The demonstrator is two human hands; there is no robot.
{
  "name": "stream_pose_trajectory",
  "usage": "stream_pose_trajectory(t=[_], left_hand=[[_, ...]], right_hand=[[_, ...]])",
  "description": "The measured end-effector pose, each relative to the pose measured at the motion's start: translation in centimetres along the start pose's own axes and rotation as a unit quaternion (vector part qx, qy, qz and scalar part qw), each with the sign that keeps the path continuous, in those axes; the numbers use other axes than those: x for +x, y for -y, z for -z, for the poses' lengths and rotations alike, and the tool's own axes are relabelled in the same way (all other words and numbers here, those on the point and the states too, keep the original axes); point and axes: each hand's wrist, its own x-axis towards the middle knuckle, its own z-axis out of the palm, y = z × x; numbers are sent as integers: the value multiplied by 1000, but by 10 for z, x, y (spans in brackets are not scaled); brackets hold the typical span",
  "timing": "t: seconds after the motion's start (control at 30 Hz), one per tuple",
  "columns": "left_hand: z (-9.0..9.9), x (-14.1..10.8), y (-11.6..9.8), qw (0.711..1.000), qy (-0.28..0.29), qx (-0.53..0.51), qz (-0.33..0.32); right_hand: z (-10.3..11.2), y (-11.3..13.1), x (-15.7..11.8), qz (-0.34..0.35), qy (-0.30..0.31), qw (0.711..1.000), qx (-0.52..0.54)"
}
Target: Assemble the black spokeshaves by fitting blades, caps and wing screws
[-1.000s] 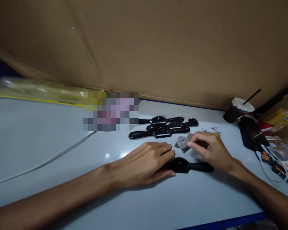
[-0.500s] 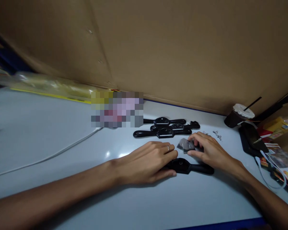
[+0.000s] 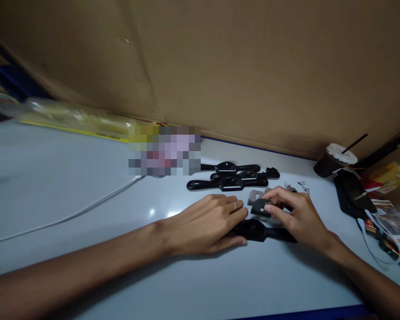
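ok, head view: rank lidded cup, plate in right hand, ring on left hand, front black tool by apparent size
1. Front black tool and lidded cup: too close to rank; the left hand covers part of the tool
2. Plate in the right hand
3. Ring

We're in a workshop, it seems. We see black spokeshaves (image 3: 251,232), metal plates (image 3: 257,206) (loose screws (image 3: 306,190) too), cardboard walling (image 3: 239,75)
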Motion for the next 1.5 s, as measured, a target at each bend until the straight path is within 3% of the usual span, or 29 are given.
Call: stream_pose_trajectory(t=[0.23,0.6,0.83,1.27,1.5], left_hand=[[-1,0,2,998,-2,67,-6],[1,-1,1,999,12,46,1],[0,-1,1,999,10,41,8],[-9,-7,3,980,-79,160,-86],[-7,-6,3,978,-103,157,-90]], right_hand=[[-10,6,-6,0,7,999,36],[-7,9,-6,19,-26,999,17],[-10,5,-6,26,-12,999,17],[-14,2,-3,-17,15,1000,-4],[-15,1,-1,-29,63,998,5]])
